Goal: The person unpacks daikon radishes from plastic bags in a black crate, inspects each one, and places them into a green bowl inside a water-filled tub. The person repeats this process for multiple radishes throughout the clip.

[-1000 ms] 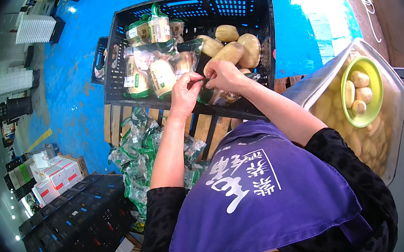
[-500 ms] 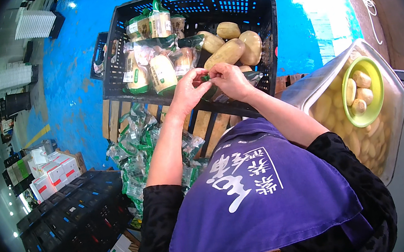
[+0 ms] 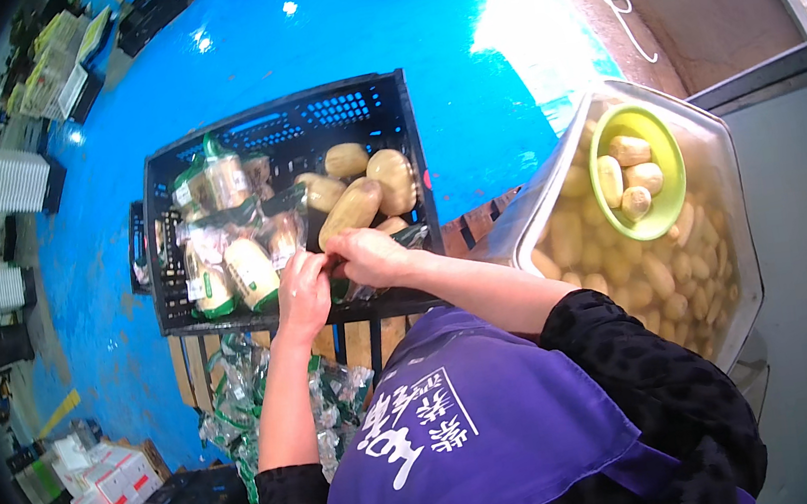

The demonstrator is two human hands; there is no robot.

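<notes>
My left hand (image 3: 304,292) and my right hand (image 3: 370,256) meet over the near edge of a black plastic crate (image 3: 231,325). Their fingers are pinched together on the top of a clear plastic bag (image 3: 356,292) with green parts, mostly hidden beneath them. Just beyond my fingers lie several loose, tan lotus root pieces (image 3: 350,212) in the crate's right half. Filled on the left, the crate holds several bagged lotus root pieces (image 3: 250,271) in clear and green packaging, some standing upright.
Under the crate is a wooden pallet (image 3: 392,338). A heap of clear and green bags (image 3: 240,393) lies nearer me, on the left. To the right stands a large tub (image 3: 747,240) of lotus root in water, with a green bowl (image 3: 678,173) of pieces in it.
The view has swung, so the crate and my hands appear lower and further left. My hands stay pinched together at the crate's near edge.
</notes>
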